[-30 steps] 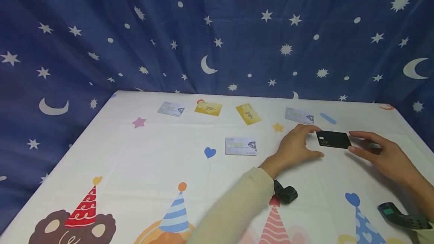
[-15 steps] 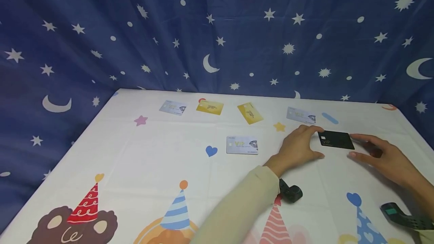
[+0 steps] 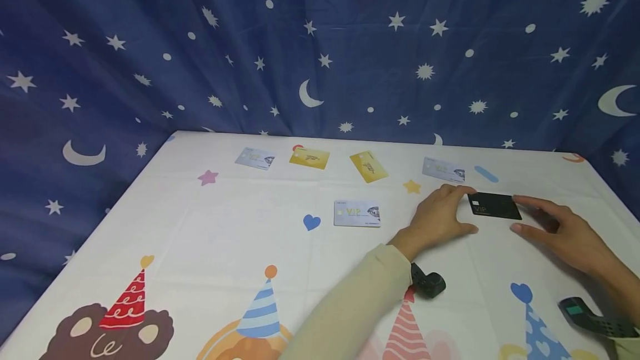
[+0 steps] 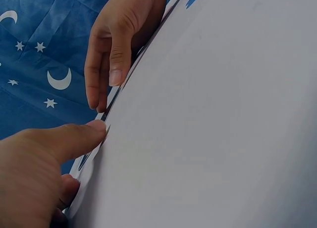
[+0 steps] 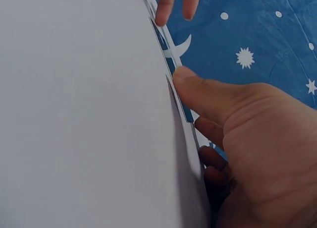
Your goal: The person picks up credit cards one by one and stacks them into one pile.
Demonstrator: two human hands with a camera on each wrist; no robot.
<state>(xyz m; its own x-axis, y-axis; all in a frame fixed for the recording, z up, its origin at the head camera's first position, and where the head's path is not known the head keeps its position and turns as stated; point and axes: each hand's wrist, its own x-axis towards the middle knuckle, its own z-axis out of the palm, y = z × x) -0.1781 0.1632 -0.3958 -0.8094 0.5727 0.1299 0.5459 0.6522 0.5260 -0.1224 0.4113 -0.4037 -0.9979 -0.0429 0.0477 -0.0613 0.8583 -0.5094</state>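
Note:
A black card (image 3: pixel 494 206) lies on the white party-print tablecloth (image 3: pixel 240 221) at the right, between my two hands. On its left end rests my left hand (image 3: pixel 440 215), index fingertip at the far corner and thumb near the front corner. My right hand (image 3: pixel 565 232) flanks the right end the same way, fingers loosely extended. In the left wrist view my left thumb (image 4: pixel 84 136) touches the thin card edge (image 4: pixel 113 96). In the right wrist view my right thumb (image 5: pixel 198 86) presses against the card's edge (image 5: pixel 171 64).
Five more cards lie on the cloth: silver cards (image 3: pixel 255 158) (image 3: pixel 443 170) and gold cards (image 3: pixel 309 158) (image 3: pixel 368 166) in a far row, and a silver VIP card (image 3: pixel 357 214) mid-table. A blue star-and-moon curtain (image 3: pixel 320 49) hangs behind.
Both hands stay at the ends of the black card; the card and hands have barely shifted. The head view has moved slightly.

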